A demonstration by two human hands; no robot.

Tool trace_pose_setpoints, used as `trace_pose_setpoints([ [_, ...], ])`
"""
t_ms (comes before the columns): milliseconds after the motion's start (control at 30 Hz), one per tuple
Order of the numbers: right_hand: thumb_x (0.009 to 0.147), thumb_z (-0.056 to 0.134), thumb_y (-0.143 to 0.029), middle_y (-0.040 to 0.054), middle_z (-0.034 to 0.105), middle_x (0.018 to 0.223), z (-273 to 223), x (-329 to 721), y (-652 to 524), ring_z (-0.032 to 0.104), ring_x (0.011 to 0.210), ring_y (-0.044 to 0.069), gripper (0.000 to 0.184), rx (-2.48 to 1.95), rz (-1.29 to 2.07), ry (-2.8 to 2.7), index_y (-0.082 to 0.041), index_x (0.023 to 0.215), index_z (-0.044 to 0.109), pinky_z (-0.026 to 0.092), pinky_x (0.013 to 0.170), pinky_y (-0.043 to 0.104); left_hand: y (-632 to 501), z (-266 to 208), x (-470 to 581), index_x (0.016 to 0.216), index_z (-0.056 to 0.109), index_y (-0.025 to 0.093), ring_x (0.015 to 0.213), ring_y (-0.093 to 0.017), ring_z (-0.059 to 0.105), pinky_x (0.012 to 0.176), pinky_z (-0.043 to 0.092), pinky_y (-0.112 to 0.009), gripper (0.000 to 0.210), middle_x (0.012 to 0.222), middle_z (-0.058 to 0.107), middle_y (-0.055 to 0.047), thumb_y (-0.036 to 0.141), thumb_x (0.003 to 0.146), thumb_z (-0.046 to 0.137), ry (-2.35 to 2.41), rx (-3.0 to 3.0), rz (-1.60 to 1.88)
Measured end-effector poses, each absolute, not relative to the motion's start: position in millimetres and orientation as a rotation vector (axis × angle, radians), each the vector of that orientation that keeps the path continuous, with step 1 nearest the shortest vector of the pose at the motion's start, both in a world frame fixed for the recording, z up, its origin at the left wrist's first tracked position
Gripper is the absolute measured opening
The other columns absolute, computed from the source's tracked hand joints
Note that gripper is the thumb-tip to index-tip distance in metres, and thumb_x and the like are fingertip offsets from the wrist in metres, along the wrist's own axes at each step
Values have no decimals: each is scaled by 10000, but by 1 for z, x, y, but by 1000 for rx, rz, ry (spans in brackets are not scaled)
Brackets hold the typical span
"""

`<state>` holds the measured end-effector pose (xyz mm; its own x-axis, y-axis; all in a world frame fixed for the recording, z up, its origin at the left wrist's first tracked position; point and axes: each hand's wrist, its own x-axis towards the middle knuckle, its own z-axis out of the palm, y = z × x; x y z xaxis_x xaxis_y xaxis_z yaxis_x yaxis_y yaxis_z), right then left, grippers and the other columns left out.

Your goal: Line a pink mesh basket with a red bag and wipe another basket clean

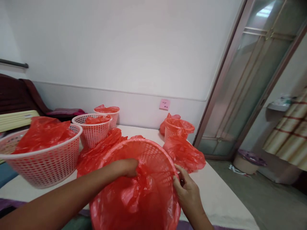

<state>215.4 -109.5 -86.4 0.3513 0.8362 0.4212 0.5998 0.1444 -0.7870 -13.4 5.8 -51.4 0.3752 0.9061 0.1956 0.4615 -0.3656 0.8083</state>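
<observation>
Right before me a plastic basket (176, 204) is tilted with its mouth toward me, lined with a thin red plastic bag (153, 191) folded over its rim. My left hand (129, 167) reaches inside, fingers curled and closed on the bunched film near the middle. My right hand (188, 191) grips the right side of the rim, thumb and fingers closed over the bag's edge. Crumpled red bag film (96, 153) lies behind the basket on the left, and another loose red bag (184, 153) lies to its right.
Pink baskets with red bags stand on the white-covered table (220, 195): a large one (50, 166) at left, others (94, 132) (115, 119) behind it, and one (169, 132) at back right. A pink note (164, 104) is on the wall. A bin (247, 162) stands on the floor.
</observation>
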Motion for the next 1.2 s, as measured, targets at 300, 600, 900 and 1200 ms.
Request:
trace_pose_setpoints([
  [300,845,491,-417,38,714,874,-97,223,-118,650,752,185,454,-1521,309,-1372,-169,1213,589,492,691,260,0,28,-43,1093,581,173,1017,-247,519,888,362,-360,306,1084,606,-105,360,874,476,1245,2469,958],
  [600,844,496,-494,20,661,823,-106,232,-118,587,686,172,497,-1510,375,-1312,-177,1220,569,486,665,281,20,-18,-108,700,501,198,651,-172,481,600,316,-288,402,690,510,13,569,851,470,1308,2167,686],
  [900,739,571,-533,107,704,1049,-97,242,-97,644,874,235,567,-1470,478,-1257,-148,1155,608,521,712,313,-5,-33,-127,778,509,187,615,-122,454,557,338,-238,467,704,463,43,649,763,574,1194,1716,801],
  [1200,646,672,-504,84,739,945,-78,244,-71,656,885,272,510,-1469,649,-1130,-170,1031,682,490,773,357,-28,-46,-125,729,528,179,449,-72,375,437,263,-189,440,555,465,58,609,809,575,968,1352,869],
])
